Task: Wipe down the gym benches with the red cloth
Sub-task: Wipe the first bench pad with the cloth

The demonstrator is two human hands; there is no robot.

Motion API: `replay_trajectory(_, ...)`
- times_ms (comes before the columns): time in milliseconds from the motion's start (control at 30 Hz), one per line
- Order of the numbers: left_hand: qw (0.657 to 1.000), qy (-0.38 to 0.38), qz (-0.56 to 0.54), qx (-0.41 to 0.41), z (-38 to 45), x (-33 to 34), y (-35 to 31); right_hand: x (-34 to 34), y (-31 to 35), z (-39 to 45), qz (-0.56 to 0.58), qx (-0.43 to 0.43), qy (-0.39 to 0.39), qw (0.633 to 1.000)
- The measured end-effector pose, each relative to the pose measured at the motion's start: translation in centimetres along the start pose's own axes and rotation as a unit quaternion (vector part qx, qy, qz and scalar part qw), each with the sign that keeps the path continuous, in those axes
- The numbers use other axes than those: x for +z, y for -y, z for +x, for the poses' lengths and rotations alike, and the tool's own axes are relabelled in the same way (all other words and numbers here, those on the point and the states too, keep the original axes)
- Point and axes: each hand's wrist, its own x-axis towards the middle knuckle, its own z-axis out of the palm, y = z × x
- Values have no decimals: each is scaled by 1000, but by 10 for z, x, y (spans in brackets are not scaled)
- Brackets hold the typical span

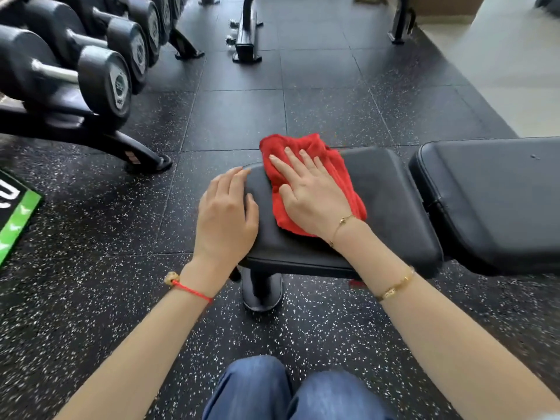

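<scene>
Pressing flat on the red cloth [315, 180], our right hand [312, 192] lies with straight, spread fingers, holding nothing in a grip. The cloth is soft, nappy and crumpled, spread over the far left part of the seat pad [378, 207], one corner hanging past the pad's far edge. Our left hand [225, 219] rests open on the pad's left end, fingers relaxed along the rounded edge, just beside the cloth and not touching it. The seat pad is black, smooth, leather-like, with rounded corners and a stitched seam; a second, longer pad [491, 198] of the same material sits just to its right, a narrow gap between them. A black metal post [262, 286] stands under the seat on the floor [121, 237], which is black rubber tile flecked with white. At upper left, a rack [91, 128] carries dark dumbbells [103, 83] with shiny handles; their end labels are too blurred to read. A green and black mat [15, 216] lies at the left edge, its white lettering cut off.
</scene>
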Motion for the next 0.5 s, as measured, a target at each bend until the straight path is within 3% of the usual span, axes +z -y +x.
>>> replay_trajectory(200, 1000, -6, 17, 1, -3, 4, 3, -2, -11, -47, -6, -39, -9, 999)
replay_trajectory(400, 1000, -10, 14, 6, -3, 7, 5, -27, -73, -24, -20, 108, -22, 994)
replay_trajectory(500, 1000, -2, 3, 4, -2, 7, 3, -27, -70, -19, -26, 130, -28, 991)
